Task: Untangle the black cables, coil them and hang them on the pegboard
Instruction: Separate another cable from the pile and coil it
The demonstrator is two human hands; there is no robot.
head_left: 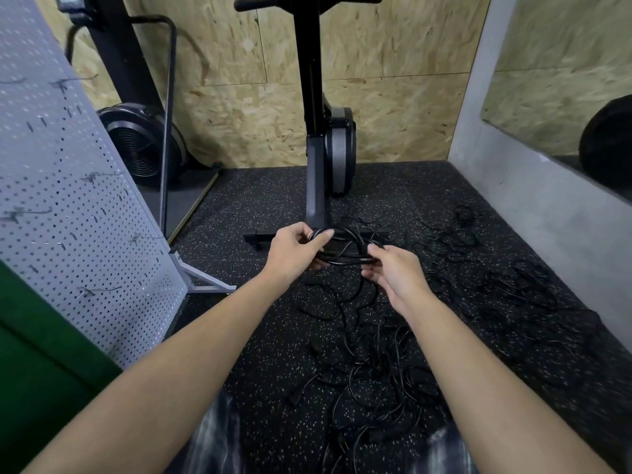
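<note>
Looping between both hands, black cable coil [345, 246] held above speckled rubber floor [260, 336]. Left hand [294, 249] fingers pinched on coil; right hand [390, 268] fingers curled round it. Loose cables [369, 371] tangled below. Pegboard [68, 206] left; chipboard wall [393, 80] behind.

- The floor [260, 206] is black rubber with lots of tiny pale specks.
- The back wall [393, 80] is made of rough yellow-brown chipboard.
- A tall black exercise machine [316, 131] stands upright in the middle, near the back wall. It has a round grey wheel low on its side.
- Another black machine with a round fan [140, 145] stands in the left corner.
- A grey concrete wall [533, 200] runs along the right side.
- A mirror [561, 90] sits on that grey wall.
- Something dark green [41, 354] fills the bottom left corner.
</note>
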